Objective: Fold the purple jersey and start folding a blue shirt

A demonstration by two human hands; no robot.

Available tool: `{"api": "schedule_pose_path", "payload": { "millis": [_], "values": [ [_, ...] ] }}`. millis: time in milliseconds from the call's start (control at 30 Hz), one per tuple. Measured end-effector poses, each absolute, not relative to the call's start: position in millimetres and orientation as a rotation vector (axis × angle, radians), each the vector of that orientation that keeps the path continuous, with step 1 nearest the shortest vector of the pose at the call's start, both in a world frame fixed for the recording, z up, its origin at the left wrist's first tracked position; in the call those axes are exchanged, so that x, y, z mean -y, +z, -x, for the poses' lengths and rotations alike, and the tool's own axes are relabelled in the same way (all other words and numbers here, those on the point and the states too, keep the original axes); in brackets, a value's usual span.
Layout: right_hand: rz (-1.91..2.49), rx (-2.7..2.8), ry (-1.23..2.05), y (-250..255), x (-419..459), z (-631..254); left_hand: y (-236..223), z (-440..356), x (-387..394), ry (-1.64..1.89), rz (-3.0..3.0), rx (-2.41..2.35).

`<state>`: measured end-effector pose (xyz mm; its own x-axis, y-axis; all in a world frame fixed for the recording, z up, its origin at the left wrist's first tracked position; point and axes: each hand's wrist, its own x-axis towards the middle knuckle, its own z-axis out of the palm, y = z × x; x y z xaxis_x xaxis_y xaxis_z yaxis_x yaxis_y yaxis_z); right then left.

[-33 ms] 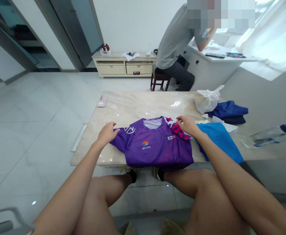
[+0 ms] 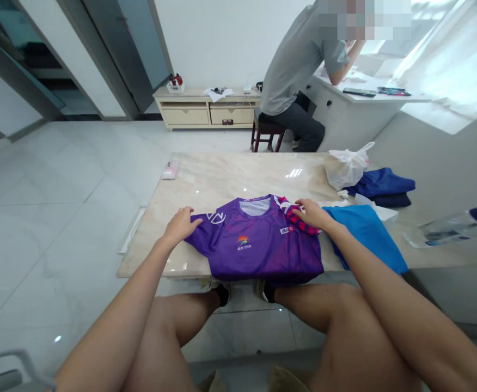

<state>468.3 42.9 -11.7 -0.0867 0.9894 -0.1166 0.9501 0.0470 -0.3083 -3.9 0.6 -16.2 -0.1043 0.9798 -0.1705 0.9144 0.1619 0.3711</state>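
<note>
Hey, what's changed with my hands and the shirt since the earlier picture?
Very little: your left hand and right hand have shifted slightly toward you. I can't tell whether either grip changed. The purple shirt, bright blue cloth and white plastic bag stayed put.

The purple shirt [image 2: 263,258] looks to me like smooth, thin cloth with a faint sheen, against a glossy, stone-like tabletop [image 2: 222,174]. At two o'clock from it crinkles a translucent plastic bag [image 2: 347,169]; at three, a clear, shiny plastic bottle [image 2: 446,228]; at nine gleam polished floor tiles [image 2: 59,218].
</note>
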Motion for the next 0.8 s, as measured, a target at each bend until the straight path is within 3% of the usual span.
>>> {"api": "schedule_pose_path", "payload": {
  "millis": [133, 367, 600, 700, 800],
  "values": [
    [2.332, 2.274, 0.543, -69, -43, -503, -44, 2, 2, -0.137, -1.771, -2.129],
    [2.082, 2.236, 1.021, -63, -46, -511, -45, 14, -16, -0.188, -1.640, -2.014],
    [2.349, 2.078, 0.471, -54, -41, -507, -10, 26, 6, 0.028, -1.761, -2.485],
    [2.347, 2.227, 0.241, -53, -35, -496, -4, 7, 22, -0.052, -2.011, -2.309],
    [2.141, 2.453, 0.274, -55, -29, -477, -15, -13, 34, -0.172, -2.127, -1.932]
  ]
}}
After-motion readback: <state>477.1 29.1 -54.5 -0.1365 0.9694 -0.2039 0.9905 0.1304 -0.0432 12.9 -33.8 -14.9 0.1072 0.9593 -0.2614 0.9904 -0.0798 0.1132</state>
